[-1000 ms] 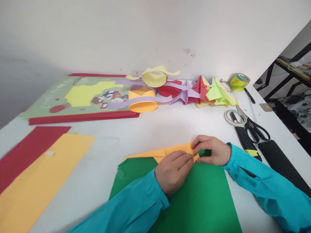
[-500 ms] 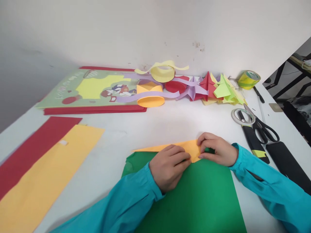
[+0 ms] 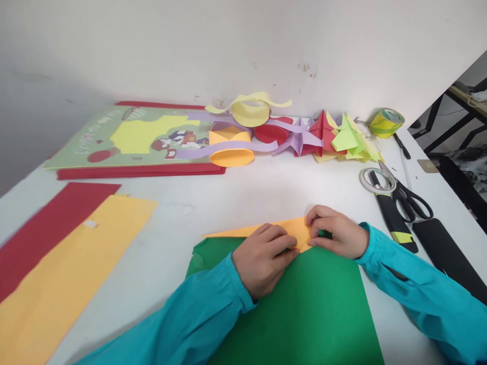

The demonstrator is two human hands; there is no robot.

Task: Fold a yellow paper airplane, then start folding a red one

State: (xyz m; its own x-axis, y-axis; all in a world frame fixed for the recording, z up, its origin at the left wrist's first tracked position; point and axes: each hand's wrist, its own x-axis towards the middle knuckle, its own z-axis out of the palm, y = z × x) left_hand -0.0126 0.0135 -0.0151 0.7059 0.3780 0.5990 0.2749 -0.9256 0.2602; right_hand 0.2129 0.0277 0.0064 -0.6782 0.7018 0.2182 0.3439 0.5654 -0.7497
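A folded orange sheet of paper (image 3: 291,226) lies across the far edge of a large green sheet (image 3: 315,304), its narrow point reaching left. My left hand (image 3: 264,261) is closed on the near edge of the orange paper, fingertips pressed together there. At the paper's right end, my right hand (image 3: 337,233) pinches it between thumb and fingers. The fingertips of both hands are close together, and the part of the paper under my left hand is hidden.
Orange (image 3: 87,263) and red sheets (image 3: 49,228) lie at left. Along the wall are a green printed sheet (image 3: 99,132), paper rings with strips (image 3: 231,157) and folded paper shapes (image 3: 348,139). Tape rolls (image 3: 386,123), scissors (image 3: 413,203) and a black-and-yellow cutter (image 3: 395,223) lie at right.
The whole view has shifted slightly, so things sit a little further left. Both hands keep their hold on the orange paper, with hardly any movement.
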